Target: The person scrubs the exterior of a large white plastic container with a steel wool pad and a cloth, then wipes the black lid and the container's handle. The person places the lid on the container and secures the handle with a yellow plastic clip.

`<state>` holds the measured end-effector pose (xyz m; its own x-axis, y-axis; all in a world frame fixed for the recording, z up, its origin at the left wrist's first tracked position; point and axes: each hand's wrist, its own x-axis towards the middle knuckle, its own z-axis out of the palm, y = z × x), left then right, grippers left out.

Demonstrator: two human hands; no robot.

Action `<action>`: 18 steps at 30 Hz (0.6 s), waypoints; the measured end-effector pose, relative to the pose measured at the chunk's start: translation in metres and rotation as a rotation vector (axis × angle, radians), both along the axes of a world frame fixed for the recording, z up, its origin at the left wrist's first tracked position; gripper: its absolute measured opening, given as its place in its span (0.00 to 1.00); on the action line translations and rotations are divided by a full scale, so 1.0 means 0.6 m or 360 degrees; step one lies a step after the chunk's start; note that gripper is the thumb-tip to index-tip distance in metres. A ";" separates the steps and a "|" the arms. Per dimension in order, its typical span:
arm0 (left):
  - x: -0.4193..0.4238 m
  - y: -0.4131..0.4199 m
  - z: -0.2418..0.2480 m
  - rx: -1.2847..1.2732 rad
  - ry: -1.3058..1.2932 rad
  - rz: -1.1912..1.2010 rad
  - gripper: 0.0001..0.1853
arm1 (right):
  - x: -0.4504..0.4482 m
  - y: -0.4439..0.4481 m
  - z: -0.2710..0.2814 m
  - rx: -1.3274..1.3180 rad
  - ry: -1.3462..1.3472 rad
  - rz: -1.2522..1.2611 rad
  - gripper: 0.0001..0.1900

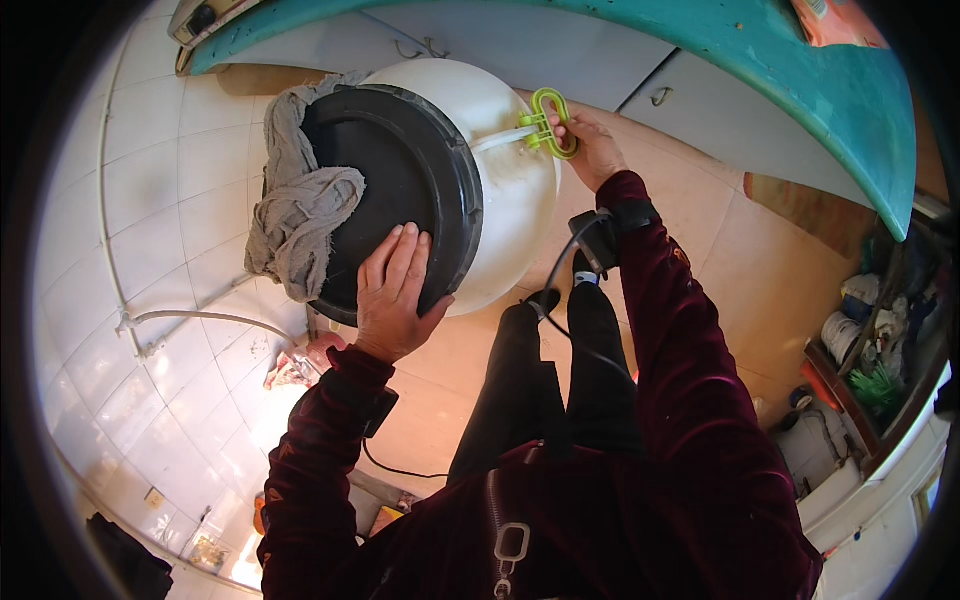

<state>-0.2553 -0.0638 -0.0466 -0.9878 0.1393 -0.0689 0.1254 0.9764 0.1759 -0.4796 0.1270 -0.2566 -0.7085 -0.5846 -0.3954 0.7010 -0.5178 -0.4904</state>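
Before me stands a large white plastic barrel (510,217) with a round black lid (397,150). My left hand (396,296) rests flat on the lid near its front edge, thumb spread and nothing held. A crumpled grey cloth (300,217) is draped over the lid's left side and hangs past the rim. At the barrel's right side, my right hand (592,146) grips a lime-green plastic handle (533,129). A white strap or bar (499,139) runs from that handle towards the lid; how it is fixed cannot be told.
A teal countertop (750,52) curves above grey cabinet doors (577,45) behind the barrel. White tiled wall (142,195) with a pipe (103,187) lies left. A cluttered shelf (862,442) stands right. A black cable (551,281) hangs from my right wrist.
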 end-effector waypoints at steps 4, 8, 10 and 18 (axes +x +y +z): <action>-0.001 0.000 0.001 0.0017 -0.0026 0.0001 0.45 | -0.021 0.007 0.031 0.0329 -0.0050 0.0164 0.10; -0.002 0.000 0.001 0.0022 -0.0009 0.0002 0.45 | -0.069 0.000 0.030 0.0697 0.0213 0.0499 0.13; -0.002 0.000 0.000 0.0013 -0.0005 0.0009 0.43 | -0.086 -0.013 0.015 0.0773 0.0267 0.0576 0.18; -0.002 0.000 0.001 0.0007 -0.0017 0.0042 0.41 | -0.034 -0.079 0.036 0.1596 0.1831 -0.0182 0.15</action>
